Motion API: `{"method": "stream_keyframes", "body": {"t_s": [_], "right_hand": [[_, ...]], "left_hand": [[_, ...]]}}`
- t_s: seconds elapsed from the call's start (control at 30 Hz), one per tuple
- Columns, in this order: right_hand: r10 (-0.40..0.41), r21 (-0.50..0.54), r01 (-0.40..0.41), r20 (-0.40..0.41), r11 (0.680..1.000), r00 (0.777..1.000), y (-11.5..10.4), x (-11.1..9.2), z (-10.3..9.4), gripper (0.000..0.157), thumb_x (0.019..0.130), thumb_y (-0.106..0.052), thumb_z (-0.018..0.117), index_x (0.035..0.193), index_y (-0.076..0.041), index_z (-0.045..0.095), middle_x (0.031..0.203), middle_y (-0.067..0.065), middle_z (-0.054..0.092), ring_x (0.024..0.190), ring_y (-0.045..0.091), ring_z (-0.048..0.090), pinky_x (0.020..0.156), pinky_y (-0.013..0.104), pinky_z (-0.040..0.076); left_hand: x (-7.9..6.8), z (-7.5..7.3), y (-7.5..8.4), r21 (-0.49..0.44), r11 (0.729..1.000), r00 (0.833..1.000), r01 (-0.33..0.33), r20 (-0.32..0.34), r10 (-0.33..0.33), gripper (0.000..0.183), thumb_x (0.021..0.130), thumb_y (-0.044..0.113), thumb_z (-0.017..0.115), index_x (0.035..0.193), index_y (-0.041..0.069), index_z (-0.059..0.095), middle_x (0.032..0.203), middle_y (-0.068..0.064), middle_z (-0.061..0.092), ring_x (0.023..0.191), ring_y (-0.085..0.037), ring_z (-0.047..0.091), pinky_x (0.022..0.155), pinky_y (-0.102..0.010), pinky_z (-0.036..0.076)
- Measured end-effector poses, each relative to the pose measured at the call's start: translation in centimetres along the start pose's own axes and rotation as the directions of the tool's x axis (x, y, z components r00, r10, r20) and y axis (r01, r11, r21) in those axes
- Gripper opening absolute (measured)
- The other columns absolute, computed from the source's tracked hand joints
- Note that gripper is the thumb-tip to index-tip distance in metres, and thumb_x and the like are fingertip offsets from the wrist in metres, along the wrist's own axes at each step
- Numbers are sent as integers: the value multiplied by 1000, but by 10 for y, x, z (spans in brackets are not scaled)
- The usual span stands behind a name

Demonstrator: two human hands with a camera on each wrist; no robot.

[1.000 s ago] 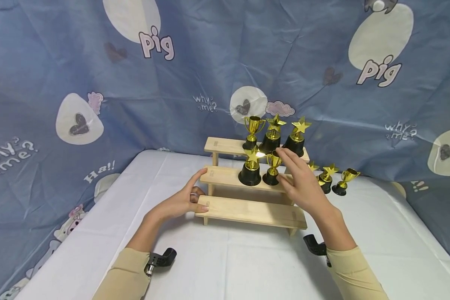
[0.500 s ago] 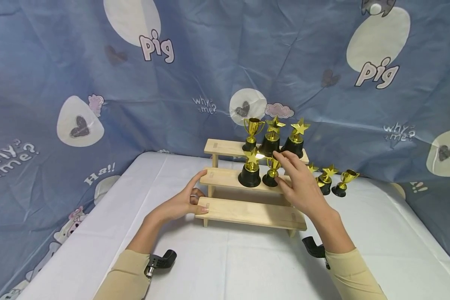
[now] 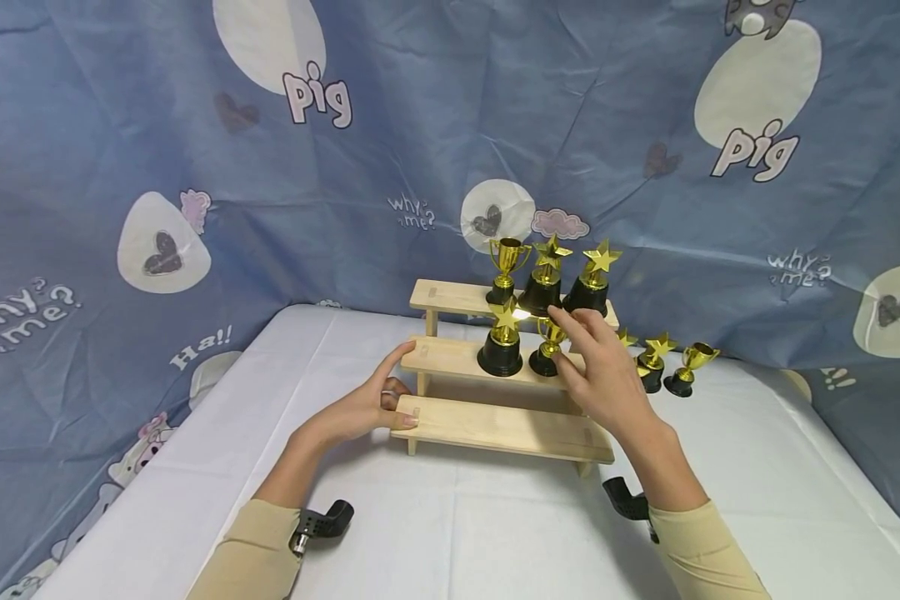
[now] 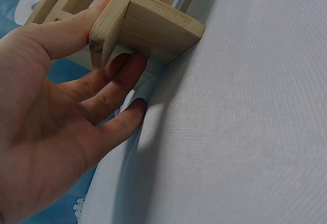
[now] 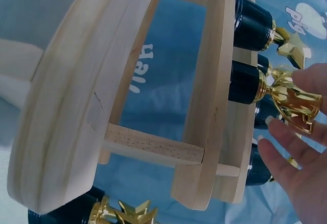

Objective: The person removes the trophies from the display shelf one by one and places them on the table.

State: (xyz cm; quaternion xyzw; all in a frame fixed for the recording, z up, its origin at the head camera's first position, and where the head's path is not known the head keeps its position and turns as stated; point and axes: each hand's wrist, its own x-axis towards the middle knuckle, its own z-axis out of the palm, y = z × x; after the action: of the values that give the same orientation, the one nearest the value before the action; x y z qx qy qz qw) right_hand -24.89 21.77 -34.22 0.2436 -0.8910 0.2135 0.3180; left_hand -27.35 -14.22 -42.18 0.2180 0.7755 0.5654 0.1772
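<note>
A three-tier wooden display stand [image 3: 495, 423] stands on the table. My left hand [image 3: 356, 412] grips its left end, thumb on the lowest board and index finger at the middle board's end; in the left wrist view the other fingers [image 4: 115, 88] curl beneath the board. My right hand [image 3: 607, 375] holds a small gold trophy cup [image 5: 296, 101] on a black base between thumb and fingers, at the right part of the middle board. It stands upright beside a star trophy [image 3: 501, 354]. The top board bears another cup [image 3: 507, 258] and two star trophies [image 3: 543, 287].
Right of the stand, on the white-covered table [image 3: 525, 533], are a cup trophy [image 3: 692, 367] and star trophies [image 3: 652, 367], partly hidden by my right hand. A blue printed curtain [image 3: 390, 100] hangs close behind the stand.
My right fingers have closed in on the trophy cup on the middle board, and the cup has shifted slightly right, away from the star trophy. My left hand keeps its place on the stand.
</note>
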Motion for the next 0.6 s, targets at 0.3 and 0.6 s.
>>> {"method": "stream_keyframes", "body": {"t_s": [0.3, 0.6], "right_hand": [[26, 143, -14, -86, 990, 996, -5, 1, -1, 41, 92, -4, 67, 132, -12, 63, 114, 6, 59, 91, 21, 65, 80, 37, 53], [67, 195, -42, -127, 980, 990, -2, 0, -7, 35, 92, 0, 65, 125, -10, 67, 108, 5, 61, 86, 16, 61, 68, 26, 45]], "left_hand": [[1, -1, 0, 3, 1000, 1000, -2, 0, 2, 111, 85, 15, 79, 153, 53, 1, 115, -19, 55, 93, -24, 61, 85, -36, 49], [0, -1, 1, 11, 1000, 1000, 3, -13, -3, 112, 83, 15, 81, 151, 57, 3, 111, -15, 56, 86, -20, 52, 81, -36, 46]]}}
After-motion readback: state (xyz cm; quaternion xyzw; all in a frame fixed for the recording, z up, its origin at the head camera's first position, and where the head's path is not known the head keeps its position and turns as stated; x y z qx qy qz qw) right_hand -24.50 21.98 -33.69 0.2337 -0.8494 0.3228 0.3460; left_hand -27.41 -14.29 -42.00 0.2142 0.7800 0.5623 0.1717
